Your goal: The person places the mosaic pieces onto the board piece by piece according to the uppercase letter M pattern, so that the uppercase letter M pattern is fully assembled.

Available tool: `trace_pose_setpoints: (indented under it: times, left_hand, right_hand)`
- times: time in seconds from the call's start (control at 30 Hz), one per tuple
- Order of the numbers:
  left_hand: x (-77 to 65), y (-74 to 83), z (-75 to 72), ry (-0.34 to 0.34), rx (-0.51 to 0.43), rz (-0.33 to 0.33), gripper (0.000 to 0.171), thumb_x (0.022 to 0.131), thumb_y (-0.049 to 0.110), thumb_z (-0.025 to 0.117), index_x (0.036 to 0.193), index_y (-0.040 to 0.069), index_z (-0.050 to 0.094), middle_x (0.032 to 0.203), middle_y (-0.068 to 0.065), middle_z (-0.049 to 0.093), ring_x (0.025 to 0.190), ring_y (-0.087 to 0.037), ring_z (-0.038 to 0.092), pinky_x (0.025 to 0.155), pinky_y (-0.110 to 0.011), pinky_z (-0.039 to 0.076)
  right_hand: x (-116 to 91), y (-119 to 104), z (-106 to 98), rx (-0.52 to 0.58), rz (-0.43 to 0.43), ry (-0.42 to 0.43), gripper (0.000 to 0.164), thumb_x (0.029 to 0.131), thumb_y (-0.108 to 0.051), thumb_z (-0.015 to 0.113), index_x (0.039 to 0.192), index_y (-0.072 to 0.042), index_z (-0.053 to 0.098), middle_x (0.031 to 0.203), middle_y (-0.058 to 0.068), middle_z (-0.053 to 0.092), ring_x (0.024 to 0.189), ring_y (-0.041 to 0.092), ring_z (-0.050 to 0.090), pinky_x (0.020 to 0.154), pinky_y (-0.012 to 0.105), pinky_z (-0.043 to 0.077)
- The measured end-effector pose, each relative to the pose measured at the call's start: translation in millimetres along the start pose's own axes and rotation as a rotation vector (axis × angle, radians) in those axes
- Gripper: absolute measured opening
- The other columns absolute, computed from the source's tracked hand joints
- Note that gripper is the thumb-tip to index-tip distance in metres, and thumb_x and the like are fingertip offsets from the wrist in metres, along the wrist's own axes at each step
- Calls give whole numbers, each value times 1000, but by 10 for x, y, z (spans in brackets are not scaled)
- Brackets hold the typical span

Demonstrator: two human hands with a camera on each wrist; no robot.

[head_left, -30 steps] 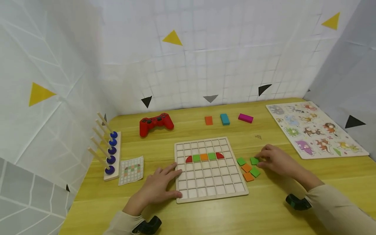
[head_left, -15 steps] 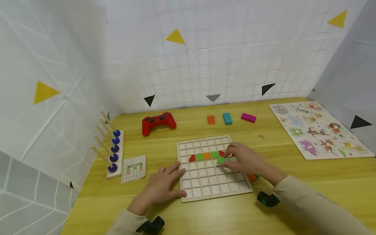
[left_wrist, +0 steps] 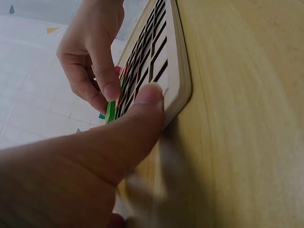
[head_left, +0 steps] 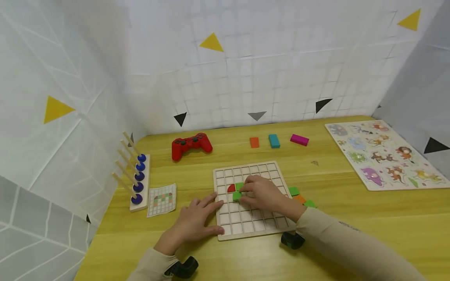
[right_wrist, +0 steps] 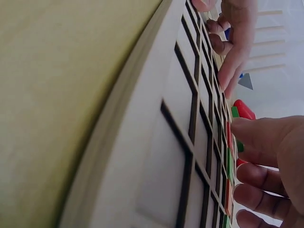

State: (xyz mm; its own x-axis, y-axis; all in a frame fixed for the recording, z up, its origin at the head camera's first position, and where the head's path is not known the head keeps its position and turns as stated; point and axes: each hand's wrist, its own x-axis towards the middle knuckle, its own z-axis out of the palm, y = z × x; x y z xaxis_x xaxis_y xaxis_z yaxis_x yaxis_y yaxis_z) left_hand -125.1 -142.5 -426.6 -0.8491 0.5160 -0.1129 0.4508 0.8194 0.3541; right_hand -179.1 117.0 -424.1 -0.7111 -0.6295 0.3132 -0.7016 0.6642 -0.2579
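My left hand (head_left: 197, 220) lies with fingers spread at the left edge of a wooden grid board (head_left: 242, 234); thumb and fingertips touch its frame. Over the board's left half, my right hand (head_left: 261, 193) pinches a green square tile (head_left: 237, 196) between thumb and fingers. That tile is just below a red quarter-round tile (head_left: 231, 188) and another green tile (head_left: 239, 185) set in the grid. The rest of this row is hidden under the right hand in the head view. The left wrist view shows the pinched green tile (left_wrist: 110, 111) tilted close over the board.
Loose green (head_left: 293, 191) and orange tiles (head_left: 300, 199) lie right of the board, partly behind the right arm. A pattern card (head_left: 161, 203) and a peg stand (head_left: 145, 183) are left. Behind are a red game controller (head_left: 191, 145) and small blocks; an animal puzzle (head_left: 383, 156) lies right.
My right hand has picked up a green tile from the loose pile and carried it left across the board to its left half. The left hand has stayed at the board's edge.
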Motion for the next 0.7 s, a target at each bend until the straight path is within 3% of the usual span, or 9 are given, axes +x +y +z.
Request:
trace_pose_setpoints:
  times: [0.27, 0.7]
  left_hand:
    - [0, -11, 6, -3, 2, 5, 74, 84, 61, 66, 148, 28, 46, 162, 1, 31, 119, -29, 46, 77, -55, 43]
    - [-5, -7, -4, 3, -8, 5, 74, 84, 61, 66, 147, 28, 46, 162, 1, 32, 118, -28, 46, 79, -57, 43]
  right_hand:
    - [43, -52, 31, -2, 25, -20, 24, 84, -33, 78, 100, -15, 80, 88, -2, 65, 78, 10, 57, 65, 22, 48]
    - [86, -72, 56, 21, 62, -38, 24, 83, -32, 79, 99, -15, 80, 87, -2, 63, 77, 9, 54, 65, 22, 44]
